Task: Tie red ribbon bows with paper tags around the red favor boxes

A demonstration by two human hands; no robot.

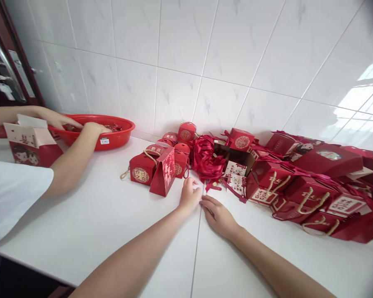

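Note:
My left hand (190,194) rests on the white table with its fingers curled in, and nothing shows in it. Just right of it, my right hand (220,216) lies on its side with the fingers loosely stretched toward the left one, thumb apart, holding nothing visible. Beyond both hands is a heap of dark red ribbon (207,159). To the left of the ribbon stand several red gift boxes with gold print, a box with a rope handle (141,167) among them. Patterned white-and-red cards (236,176) lean by an open dark box right of the ribbon.
Many red boxes (311,192) with rope handles are stacked along the right. At the left, another person's hands (95,127) reach into a red plastic basin (118,140). A part-open printed box (34,145) stands by that person's arm. A tiled wall (180,49) runs behind.

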